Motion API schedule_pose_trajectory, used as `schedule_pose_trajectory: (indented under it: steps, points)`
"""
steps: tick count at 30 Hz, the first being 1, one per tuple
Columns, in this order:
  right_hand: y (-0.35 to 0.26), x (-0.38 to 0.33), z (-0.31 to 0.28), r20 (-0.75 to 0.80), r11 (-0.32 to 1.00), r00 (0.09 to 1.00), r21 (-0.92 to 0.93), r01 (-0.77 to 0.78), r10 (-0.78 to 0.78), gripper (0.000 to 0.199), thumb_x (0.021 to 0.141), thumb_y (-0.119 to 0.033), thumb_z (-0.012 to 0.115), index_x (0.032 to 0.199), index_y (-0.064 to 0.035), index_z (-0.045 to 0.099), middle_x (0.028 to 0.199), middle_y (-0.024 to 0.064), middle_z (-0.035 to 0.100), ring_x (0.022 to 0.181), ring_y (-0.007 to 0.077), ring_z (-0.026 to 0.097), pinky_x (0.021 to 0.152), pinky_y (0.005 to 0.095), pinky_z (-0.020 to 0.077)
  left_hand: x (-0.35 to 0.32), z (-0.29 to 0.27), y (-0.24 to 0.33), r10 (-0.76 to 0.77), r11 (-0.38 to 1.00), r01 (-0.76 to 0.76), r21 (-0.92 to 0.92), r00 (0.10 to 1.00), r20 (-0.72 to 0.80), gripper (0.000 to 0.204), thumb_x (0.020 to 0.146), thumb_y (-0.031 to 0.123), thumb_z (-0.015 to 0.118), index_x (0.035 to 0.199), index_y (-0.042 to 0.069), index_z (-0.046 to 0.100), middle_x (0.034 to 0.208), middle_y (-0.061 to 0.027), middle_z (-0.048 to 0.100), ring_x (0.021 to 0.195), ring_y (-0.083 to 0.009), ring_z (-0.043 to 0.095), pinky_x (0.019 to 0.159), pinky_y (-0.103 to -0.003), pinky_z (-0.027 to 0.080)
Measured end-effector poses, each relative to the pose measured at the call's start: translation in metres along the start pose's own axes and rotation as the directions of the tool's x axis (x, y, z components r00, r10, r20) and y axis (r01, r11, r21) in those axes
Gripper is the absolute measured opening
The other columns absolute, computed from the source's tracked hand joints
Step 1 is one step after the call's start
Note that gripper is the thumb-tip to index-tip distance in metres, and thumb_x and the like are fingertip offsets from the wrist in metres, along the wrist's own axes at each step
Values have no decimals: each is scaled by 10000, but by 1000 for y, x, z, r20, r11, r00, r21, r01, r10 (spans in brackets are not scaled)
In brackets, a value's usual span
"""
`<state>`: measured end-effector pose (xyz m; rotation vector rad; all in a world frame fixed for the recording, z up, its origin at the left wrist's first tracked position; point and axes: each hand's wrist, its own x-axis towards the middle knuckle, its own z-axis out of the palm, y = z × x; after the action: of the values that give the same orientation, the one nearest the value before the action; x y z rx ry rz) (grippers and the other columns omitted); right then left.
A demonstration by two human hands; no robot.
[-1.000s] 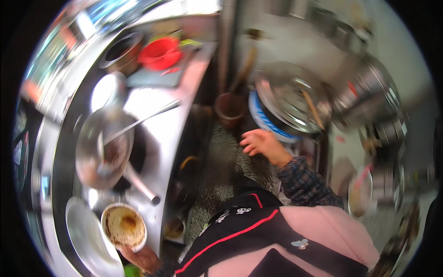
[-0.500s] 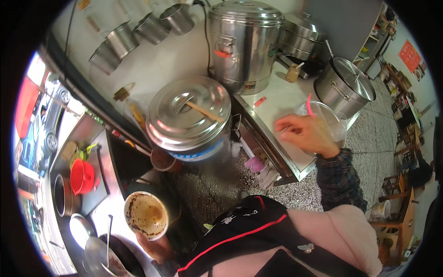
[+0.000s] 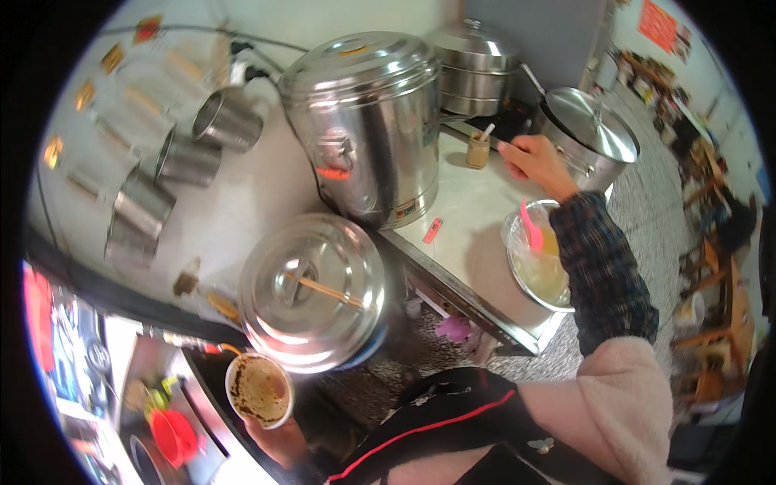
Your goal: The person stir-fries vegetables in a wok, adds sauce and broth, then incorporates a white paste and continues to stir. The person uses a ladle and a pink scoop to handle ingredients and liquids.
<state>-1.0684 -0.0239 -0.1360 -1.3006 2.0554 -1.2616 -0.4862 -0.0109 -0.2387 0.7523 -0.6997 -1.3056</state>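
My left hand (image 3: 279,440) holds a white paper bowl (image 3: 259,390) of brown food low at the left, in front of a big pot with a steel lid (image 3: 311,289). My right hand (image 3: 537,164) reaches far out over the steel counter (image 3: 469,234); it is closed around something thin that I cannot make out, close to a small brown jar (image 3: 478,149) with a white spoon. Below my right forearm stands a steel bowl (image 3: 540,271) lined with clear plastic, holding pale liquid and a pink scoop (image 3: 529,228).
A tall steel urn (image 3: 368,121) stands on the counter's back left. Stacked steel pots (image 3: 477,69) and a lidded pot (image 3: 590,129) are behind my right hand. Several steel cups (image 3: 190,158) hang on the wall. A red bowl (image 3: 174,436) sits lower left.
My view swung right from the stove to the steel counter. My right hand went from the plastic-lined bowl farther back toward the small jar. The paper bowl stays in my left hand.
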Motion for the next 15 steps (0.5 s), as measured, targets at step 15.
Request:
schedule_pose_trajectory:
  steps: [15]
  points:
    - [146,167,59,117,820,972,521,-236,205,729,797,-138,765,1319,171,361,753,94,578,578,138,566,508,255,476,100,156,-93,-631,775,499,388,645,431,458,961,130,499,1369,-51,399,1380,-189,478,1280,-313,471,1073,-468,393]
